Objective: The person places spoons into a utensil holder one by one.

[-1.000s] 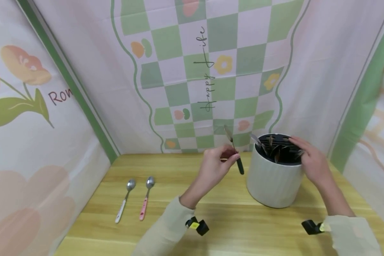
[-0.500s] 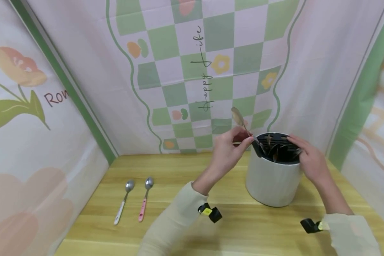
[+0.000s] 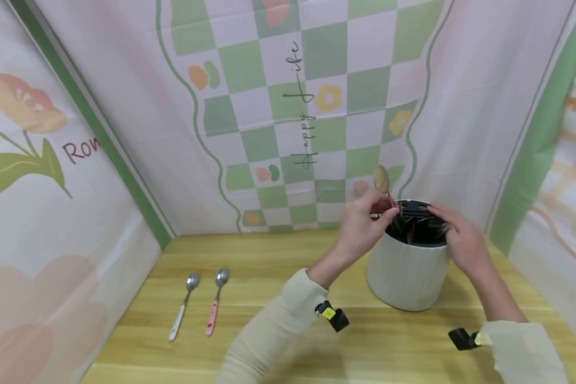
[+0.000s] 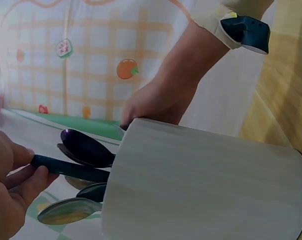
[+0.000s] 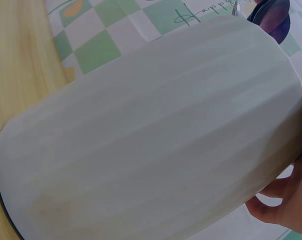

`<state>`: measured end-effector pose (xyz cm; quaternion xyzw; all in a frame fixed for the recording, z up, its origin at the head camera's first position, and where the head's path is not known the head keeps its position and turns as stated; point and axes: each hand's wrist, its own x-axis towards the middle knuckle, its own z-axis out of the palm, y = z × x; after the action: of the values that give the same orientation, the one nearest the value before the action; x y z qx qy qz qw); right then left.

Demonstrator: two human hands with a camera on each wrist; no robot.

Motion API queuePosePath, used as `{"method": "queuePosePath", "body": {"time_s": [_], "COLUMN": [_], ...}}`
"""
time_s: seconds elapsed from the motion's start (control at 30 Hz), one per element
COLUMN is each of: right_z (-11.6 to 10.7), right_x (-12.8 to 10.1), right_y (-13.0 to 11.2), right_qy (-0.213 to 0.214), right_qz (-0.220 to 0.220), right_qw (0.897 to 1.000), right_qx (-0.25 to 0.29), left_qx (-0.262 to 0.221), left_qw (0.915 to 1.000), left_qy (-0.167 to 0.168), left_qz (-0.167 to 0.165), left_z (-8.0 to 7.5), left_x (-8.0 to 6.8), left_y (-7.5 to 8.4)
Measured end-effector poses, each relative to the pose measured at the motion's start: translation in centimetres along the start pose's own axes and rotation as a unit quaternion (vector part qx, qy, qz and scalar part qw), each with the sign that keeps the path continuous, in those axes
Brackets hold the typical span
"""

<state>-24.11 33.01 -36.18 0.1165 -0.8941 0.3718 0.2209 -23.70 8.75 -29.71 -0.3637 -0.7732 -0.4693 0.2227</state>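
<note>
Left hand (image 3: 362, 226) pinches dark-handled spoon (image 4: 66, 167) between thumb and curled fingers, at rim of white holder (image 3: 405, 274); handle end inside holder, bowl (image 3: 381, 179) up above rim. Right hand (image 3: 463, 242) rests on far-right rim of holder, fingers curved over black slotted top, gripping it. Other spoons stand in slots. Holder upright on wooden table (image 3: 269, 266). 2 spoons flat at table left, well apart from holder: white-handled spoon (image 3: 182, 306), pink-handled spoon (image 3: 215, 302), side by side.
</note>
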Motion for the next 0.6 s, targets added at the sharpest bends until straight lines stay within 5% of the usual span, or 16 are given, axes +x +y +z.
{"method": "queuePosePath", "body": {"time_s": [0.33, 0.6], "right_z": [-0.07, -0.05], "right_x": [-0.05, -0.08], "right_y": [0.12, -0.08], "right_qy": [0.007, -0.001], "right_qz": [0.004, 0.011], "right_qw": [1.000, 1.000], "right_qx": [-0.008, -0.001], "left_qx": [0.084, 0.075], "left_qw": [0.9957, 0.9949], "left_qy": [-0.036, -0.039], "left_qz": [-0.017, -0.055], "left_z": [0.66, 0.66], "left_x": [0.13, -0.11], "left_y": [-0.08, 0.10]}}
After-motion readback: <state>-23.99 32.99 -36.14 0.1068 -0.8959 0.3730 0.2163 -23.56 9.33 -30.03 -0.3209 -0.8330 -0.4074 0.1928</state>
